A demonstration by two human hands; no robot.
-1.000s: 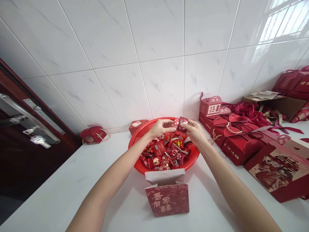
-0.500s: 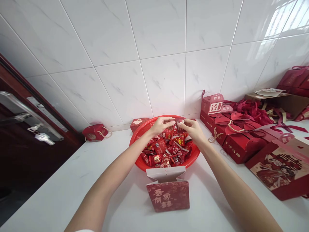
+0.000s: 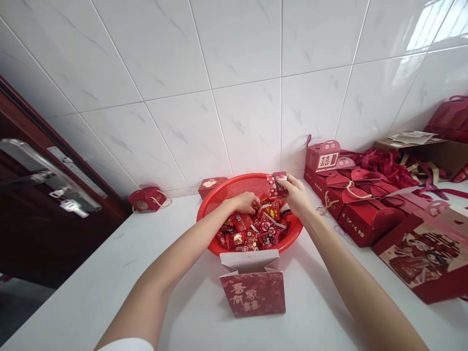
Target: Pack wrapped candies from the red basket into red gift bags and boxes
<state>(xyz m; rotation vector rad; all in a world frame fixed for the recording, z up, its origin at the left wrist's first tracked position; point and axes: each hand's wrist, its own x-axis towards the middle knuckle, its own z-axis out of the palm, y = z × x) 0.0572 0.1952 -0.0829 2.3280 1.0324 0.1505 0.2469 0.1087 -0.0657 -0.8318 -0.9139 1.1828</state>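
The right hand (image 3: 298,196) has a narrow grip on patterned packets (image 3: 277,185) over the far right rim of the basket (image 3: 292,237). The left hand (image 3: 245,203) curls among the heaped sweets (image 3: 251,239) inside; I cannot tell whether its grip holds any. Nearer, an uncovered box (image 3: 252,295) stands on the tabletop (image 3: 109,278). The step seems to be picking out sweets; the next move calls for a pinch on one.

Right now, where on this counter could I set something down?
Bare counter lies between the door and left forearm, and between the open gift box and right forearm. It's crowded in the red colander of candies and at right among gift boxes and ribbons.
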